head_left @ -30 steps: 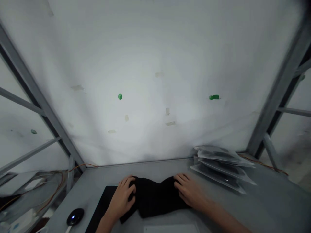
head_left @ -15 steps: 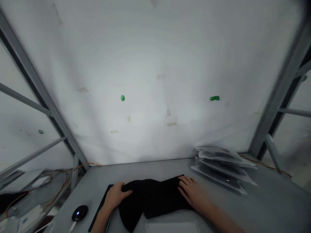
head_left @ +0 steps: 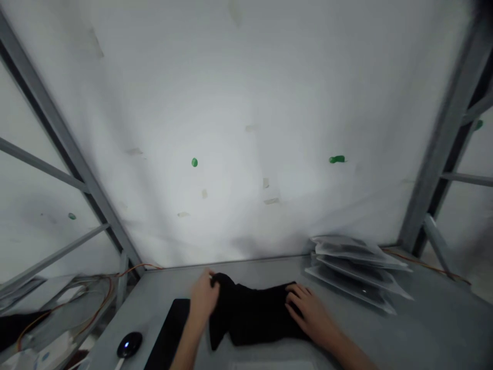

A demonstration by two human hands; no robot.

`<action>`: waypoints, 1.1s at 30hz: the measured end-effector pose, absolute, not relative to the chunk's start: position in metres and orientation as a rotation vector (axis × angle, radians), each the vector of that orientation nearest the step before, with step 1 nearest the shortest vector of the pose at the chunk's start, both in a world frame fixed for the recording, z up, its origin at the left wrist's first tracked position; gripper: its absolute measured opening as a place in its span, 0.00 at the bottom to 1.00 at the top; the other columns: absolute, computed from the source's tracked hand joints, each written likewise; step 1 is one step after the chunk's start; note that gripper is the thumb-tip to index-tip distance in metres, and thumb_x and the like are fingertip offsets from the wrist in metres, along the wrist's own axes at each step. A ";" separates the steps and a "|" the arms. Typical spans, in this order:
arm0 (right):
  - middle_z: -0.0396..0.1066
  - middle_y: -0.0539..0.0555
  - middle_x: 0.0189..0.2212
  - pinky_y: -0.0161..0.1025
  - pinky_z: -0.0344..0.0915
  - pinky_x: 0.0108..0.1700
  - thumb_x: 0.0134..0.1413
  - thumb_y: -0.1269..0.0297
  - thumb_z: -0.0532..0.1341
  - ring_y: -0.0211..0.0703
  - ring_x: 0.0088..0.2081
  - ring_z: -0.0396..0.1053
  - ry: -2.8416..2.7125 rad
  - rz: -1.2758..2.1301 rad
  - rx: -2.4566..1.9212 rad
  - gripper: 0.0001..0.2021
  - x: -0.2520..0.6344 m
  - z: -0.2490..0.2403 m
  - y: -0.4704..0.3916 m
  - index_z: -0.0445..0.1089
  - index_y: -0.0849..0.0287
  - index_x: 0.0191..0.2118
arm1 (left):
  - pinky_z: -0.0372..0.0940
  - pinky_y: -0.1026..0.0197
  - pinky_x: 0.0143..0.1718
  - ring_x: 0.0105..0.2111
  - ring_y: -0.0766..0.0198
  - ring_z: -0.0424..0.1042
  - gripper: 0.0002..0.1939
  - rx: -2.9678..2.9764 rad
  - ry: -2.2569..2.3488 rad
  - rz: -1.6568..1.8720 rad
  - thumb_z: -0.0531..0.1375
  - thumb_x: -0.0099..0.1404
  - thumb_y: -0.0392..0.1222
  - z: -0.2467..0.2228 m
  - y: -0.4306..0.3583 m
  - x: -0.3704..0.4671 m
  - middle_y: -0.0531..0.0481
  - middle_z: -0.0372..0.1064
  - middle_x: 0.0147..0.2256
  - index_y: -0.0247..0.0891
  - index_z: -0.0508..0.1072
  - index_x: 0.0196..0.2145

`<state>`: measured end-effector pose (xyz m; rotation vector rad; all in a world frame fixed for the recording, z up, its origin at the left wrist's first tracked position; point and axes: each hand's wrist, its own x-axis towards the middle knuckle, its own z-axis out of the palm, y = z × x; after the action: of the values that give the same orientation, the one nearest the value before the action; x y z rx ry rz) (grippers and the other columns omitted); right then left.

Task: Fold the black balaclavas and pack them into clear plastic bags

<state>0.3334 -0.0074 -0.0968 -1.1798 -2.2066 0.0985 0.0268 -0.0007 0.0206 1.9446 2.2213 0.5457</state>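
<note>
Black cloth (head_left: 258,316) lies bunched and folded on the grey table (head_left: 419,329), between my hands near the table's front edge. My left hand (head_left: 204,295), blurred, has its fingers closed on the cloth's upper corner at ten o'clock; my right hand (head_left: 308,313) lies on the end at three o'clock, fingers slightly spread and bent, not gripping. Just below the cloth, at six o'clock, is a pale flat item (head_left: 273,366), mostly cut off. A flat black panel (head_left: 169,331) sits at eight o'clock, and beyond it a round black device (head_left: 130,345) with a lit blue-white spot. At two o'clock are stacked translucent bags (head_left: 356,270); at twelve rises the white wall (head_left: 231,226).
</note>
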 end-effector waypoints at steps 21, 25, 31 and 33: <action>0.71 0.57 0.42 0.49 0.66 0.49 0.68 0.61 0.49 0.50 0.46 0.69 -1.904 0.386 -1.149 0.11 0.346 -0.082 -0.013 0.67 0.54 0.38 | 0.62 0.49 0.50 0.49 0.43 0.70 0.23 1.794 2.182 0.437 0.53 0.64 0.56 -0.039 -0.054 0.068 0.35 0.72 0.43 0.32 0.72 0.41; 0.71 0.56 0.40 0.47 0.65 0.48 0.69 0.57 0.47 0.49 0.44 0.69 -1.833 0.447 -1.129 0.14 0.349 -0.084 -0.013 0.67 0.54 0.39 | 0.63 0.51 0.47 0.49 0.46 0.69 0.16 1.784 2.308 0.564 0.52 0.66 0.48 -0.017 -0.047 0.105 0.37 0.71 0.45 0.34 0.69 0.44; 0.72 0.55 0.34 0.46 0.65 0.45 0.70 0.49 0.40 0.48 0.40 0.69 -1.728 0.555 -1.239 0.25 0.350 -0.092 -0.007 0.68 0.55 0.34 | 0.55 0.40 0.57 0.58 0.38 0.61 0.18 2.239 1.985 0.516 0.60 0.58 0.42 -0.006 -0.051 0.194 0.32 0.67 0.53 0.37 0.72 0.46; 0.72 0.55 0.32 0.46 0.65 0.45 0.69 0.46 0.42 0.49 0.39 0.69 -1.712 0.516 -1.289 0.26 0.351 -0.094 -0.004 0.69 0.55 0.31 | 0.52 0.38 0.59 0.59 0.37 0.60 0.18 2.242 1.774 0.478 0.63 0.57 0.48 -0.016 -0.053 0.204 0.33 0.67 0.53 0.39 0.74 0.44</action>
<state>0.3510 -0.0043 -0.0942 -1.2887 -1.7118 0.5162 0.2044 -0.0527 -0.0161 2.2418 1.7735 0.4776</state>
